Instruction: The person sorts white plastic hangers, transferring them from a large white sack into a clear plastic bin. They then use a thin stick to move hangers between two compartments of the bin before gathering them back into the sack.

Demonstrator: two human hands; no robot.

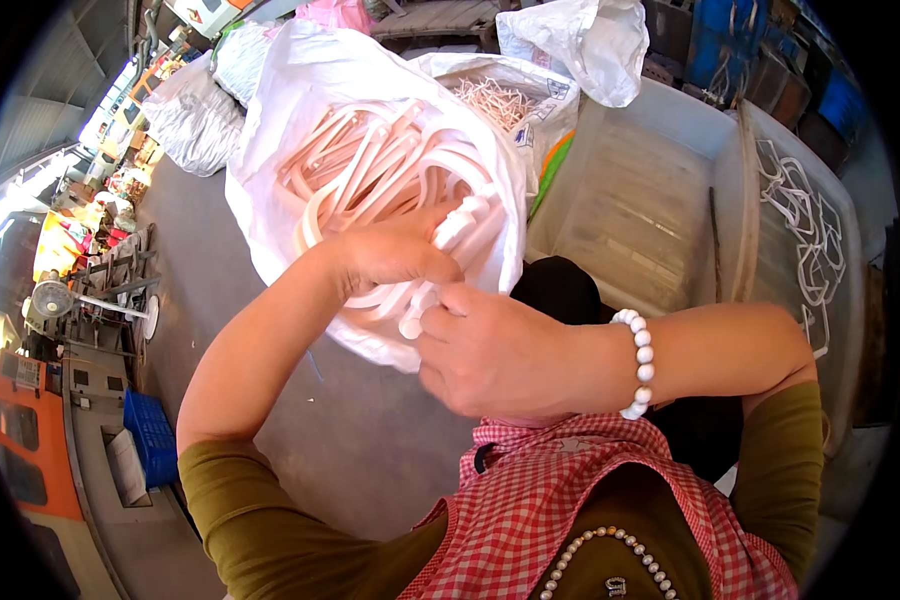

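Observation:
A large white woven sack (270,97), its mouth spread wide, holds many long, curved, pale plastic strips (375,154). Over the near part of the sack, my left hand (394,251) is closed around a bunch of white plastic pieces (465,221) with knobbed ends. My right hand (495,349), a white bead bracelet (645,354) on its wrist, meets the left at the sack's near rim. Its fingers pinch around the round-ended lower part of the pieces (414,319). The curled fingers hide part of what each hand grips.
Right of the sack stands a translucent plastic bin (637,202); a second bin (776,300) beside it holds thin white frames (802,217). Behind is another sack (502,101) of small pale pieces. A fan (52,298), a blue crate (150,439) and an orange machine (26,442) stand left.

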